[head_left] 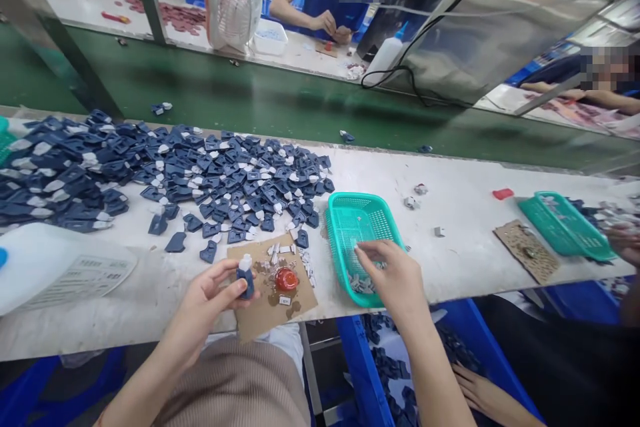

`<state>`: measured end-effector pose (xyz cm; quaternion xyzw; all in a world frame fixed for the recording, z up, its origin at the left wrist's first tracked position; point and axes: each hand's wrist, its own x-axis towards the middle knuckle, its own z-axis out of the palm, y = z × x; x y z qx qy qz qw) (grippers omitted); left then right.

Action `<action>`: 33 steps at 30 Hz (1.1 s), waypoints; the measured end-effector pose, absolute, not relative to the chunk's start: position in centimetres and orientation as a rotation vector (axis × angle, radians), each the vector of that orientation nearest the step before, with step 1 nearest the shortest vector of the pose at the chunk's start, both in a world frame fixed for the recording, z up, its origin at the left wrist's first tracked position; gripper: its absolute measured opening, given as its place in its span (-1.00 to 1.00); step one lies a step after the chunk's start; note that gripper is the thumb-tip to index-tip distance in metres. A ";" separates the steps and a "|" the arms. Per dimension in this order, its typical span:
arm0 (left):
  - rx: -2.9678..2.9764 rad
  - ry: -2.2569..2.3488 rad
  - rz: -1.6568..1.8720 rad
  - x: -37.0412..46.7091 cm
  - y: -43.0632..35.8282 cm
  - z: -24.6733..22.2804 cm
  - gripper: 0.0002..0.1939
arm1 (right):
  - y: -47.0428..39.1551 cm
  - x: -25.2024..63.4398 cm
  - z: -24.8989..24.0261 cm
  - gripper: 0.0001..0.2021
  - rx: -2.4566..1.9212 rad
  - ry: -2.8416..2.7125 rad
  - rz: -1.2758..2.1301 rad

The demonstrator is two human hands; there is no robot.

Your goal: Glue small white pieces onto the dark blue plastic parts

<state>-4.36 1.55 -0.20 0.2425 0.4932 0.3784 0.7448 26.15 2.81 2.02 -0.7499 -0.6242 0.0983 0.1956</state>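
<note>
Left hand [220, 290] is pinching a blue part [244, 285] between thumb and fingers. Part is standing roughly upright, white tip [245, 263] pointing up, and is sitting above the left side of a cardboard sheet [261, 321]. Right hand [395, 277] is hovering over the near right side of a green basket [367, 196], thumb and forefinger almost meeting; can't tell if they're gripping a piece. Loose white pieces [361, 283] are lying in the near end of that basket.

Cardboard is carrying a red cap [287, 278], a few pale pieces [281, 250] and dark wet-looking patches. It's overhanging the near table edge. Big pile of blue parts [225, 173], many with white tips, is spreading over the left and middle of the table [370, 167]. White bottle [65, 267] is lying nearer the person, far left.

Right side: second cardboard [505, 233] is lying beside a second green basket [580, 235], red piece [503, 193] just beyond. Below the table, a blue crate [356, 360] is holding more blue parts; a co-worker's hand [480, 390] is resting at its right side.
</note>
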 end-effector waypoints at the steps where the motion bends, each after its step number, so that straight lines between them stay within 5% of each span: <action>1: 0.542 1.076 0.824 -4.4 1.2 -0.6 -0.67 | 2.4 24.9 2.6 -0.79 -2.034 -1.791 0.308; 8: 0.557 1.028 0.857 -4.0 -0.1 -1.6 -0.72 | 0.6 17.1 2.9 -0.82 -1.563 -2.213 0.514; 25: 0.606 0.979 0.909 -3.2 -0.3 -2.4 -0.73 | 0.5 16.2 1.5 -0.74 -1.590 -2.399 0.311; 33: 0.609 0.955 0.939 -2.5 -0.2 -2.6 -0.71 | 0.7 16.7 1.7 -0.81 -1.639 -2.160 0.573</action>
